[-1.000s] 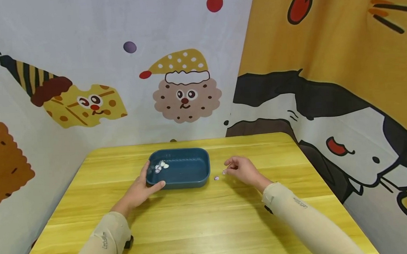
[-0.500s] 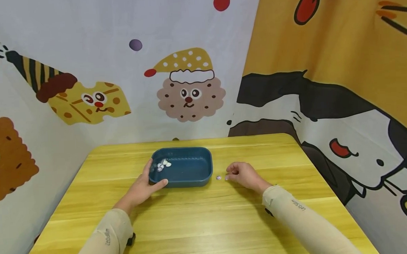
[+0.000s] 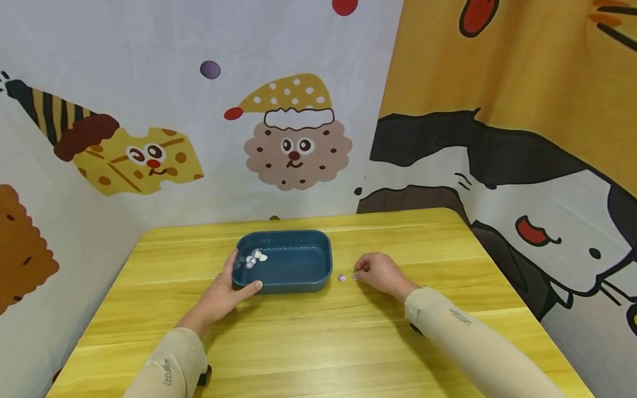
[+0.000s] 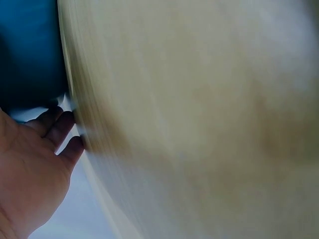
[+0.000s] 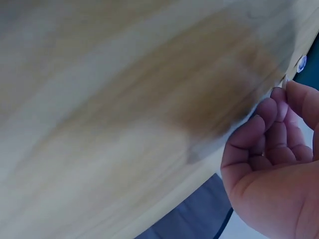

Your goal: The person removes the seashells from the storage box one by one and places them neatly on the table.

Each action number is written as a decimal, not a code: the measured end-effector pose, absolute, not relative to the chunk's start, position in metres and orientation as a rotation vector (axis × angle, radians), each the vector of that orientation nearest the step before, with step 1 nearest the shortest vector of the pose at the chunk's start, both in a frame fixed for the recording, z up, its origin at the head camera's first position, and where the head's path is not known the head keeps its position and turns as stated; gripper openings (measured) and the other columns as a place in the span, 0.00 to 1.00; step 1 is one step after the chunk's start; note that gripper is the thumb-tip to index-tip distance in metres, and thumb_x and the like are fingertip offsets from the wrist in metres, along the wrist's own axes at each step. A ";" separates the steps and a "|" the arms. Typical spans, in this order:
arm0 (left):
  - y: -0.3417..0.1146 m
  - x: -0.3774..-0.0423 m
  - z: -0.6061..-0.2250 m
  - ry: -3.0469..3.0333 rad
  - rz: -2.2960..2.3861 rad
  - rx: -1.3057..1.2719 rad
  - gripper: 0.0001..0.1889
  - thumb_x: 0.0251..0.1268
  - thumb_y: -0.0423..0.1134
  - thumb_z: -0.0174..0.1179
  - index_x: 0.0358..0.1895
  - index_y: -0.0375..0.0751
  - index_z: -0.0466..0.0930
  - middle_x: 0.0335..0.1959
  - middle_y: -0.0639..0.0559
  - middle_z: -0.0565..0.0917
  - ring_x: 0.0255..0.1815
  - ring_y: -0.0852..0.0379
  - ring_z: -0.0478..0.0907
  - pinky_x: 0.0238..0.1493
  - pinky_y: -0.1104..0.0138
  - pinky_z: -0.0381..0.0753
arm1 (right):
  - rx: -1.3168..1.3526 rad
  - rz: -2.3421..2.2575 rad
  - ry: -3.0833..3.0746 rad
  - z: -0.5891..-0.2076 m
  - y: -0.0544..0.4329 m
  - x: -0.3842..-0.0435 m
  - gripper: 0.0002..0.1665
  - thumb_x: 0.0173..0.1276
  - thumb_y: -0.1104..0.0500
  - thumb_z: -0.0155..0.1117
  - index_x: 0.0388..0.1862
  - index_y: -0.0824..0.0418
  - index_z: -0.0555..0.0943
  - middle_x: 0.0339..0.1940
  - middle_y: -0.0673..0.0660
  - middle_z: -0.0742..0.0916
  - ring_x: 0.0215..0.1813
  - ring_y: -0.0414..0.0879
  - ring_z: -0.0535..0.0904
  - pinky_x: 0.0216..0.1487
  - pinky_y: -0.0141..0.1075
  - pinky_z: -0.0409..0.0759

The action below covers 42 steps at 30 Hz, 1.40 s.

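A dark blue rectangular tray [image 3: 294,268] stands on the table, with several small white and purplish pieces [image 3: 254,258] at its left end. My left hand [image 3: 220,296] rests at the tray's front left corner, thumb along the front rim and fingers against the left side. To the right of the tray, my right hand [image 3: 380,273] pinches a small pale piece [image 3: 354,276] between thumb and forefinger, down at the tabletop. Another small white and purple disc [image 3: 342,278] lies between that hand and the tray; the right wrist view shows this disc [image 5: 302,63] beyond the fingertips.
The yellow wood-grain table [image 3: 302,346] has its far edge close to a hanging cloth [image 3: 175,28] printed with cartoon figures. More printed cloth [image 3: 515,87] hangs along the right side.
The right hand has come down to the tabletop and its thumb and forefinger have closed on the pale piece. The left hand stays at the tray. The head view has shifted slightly.
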<state>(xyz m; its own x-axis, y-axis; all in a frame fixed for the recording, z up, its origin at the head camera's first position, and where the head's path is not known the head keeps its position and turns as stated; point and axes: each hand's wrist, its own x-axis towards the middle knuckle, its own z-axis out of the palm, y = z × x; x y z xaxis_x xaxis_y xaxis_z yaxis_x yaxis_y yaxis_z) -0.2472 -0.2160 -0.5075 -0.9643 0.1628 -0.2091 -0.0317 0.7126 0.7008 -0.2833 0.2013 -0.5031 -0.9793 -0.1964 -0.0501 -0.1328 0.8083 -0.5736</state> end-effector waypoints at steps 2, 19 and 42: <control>-0.216 -0.247 -0.508 2.663 1.098 0.102 0.63 0.70 0.74 0.60 0.86 0.66 0.17 0.89 0.30 0.42 0.87 0.22 0.46 0.80 0.26 0.55 | -0.256 -0.860 2.894 -0.503 0.198 -0.284 0.05 0.72 0.57 0.76 0.42 0.56 0.90 0.37 0.50 0.91 0.38 0.41 0.81 0.46 0.39 0.83; -0.216 -0.249 -0.510 2.670 1.081 0.102 0.64 0.67 0.77 0.60 0.86 0.68 0.17 0.89 0.30 0.43 0.87 0.22 0.47 0.79 0.26 0.56 | -0.211 -0.718 2.923 -0.502 0.182 -0.281 0.05 0.72 0.53 0.73 0.41 0.53 0.90 0.39 0.49 0.91 0.37 0.42 0.80 0.45 0.39 0.82; -0.217 -0.250 -0.512 2.668 1.105 0.102 0.63 0.68 0.75 0.60 0.86 0.68 0.17 0.89 0.29 0.43 0.87 0.21 0.46 0.80 0.26 0.55 | -0.239 -1.048 2.887 -0.485 0.188 -0.293 0.11 0.80 0.54 0.67 0.50 0.59 0.89 0.48 0.56 0.92 0.46 0.47 0.85 0.51 0.44 0.85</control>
<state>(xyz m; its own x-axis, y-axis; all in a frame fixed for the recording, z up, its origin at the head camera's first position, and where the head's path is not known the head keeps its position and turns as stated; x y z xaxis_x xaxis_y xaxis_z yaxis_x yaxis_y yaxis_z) -0.2498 -0.2170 -0.5117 -0.9660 0.1597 -0.2036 -0.0310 0.7097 0.7039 -0.2929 0.1878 -0.4850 -0.9861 -0.1661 -0.0040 -0.1249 0.7569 -0.6415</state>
